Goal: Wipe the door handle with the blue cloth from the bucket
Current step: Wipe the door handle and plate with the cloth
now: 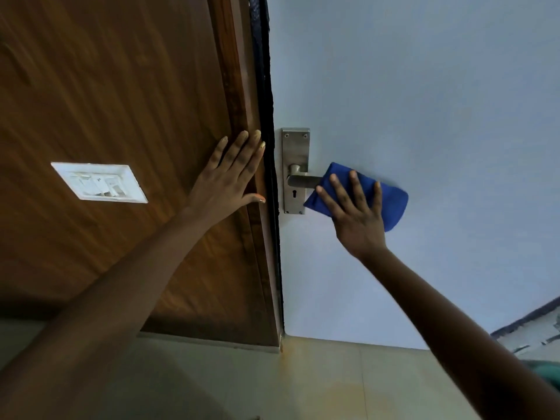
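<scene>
Here, right of centre in the frame, the right hand (357, 213) presses the blue cloth (391, 204) flat-fingered over the door handle (303, 179), a brushed-metal lever on a tall backplate (295, 147). Soft and limp, the cloth should mould round the lever if pinched from both sides. The left hand (227, 180) lies spread and empty on the wooden frame (239, 86).

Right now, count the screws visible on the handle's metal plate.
3: two at the top corners of the plate, one at its bottom right. A bottom-left screw may exist; too dim to tell.
</scene>
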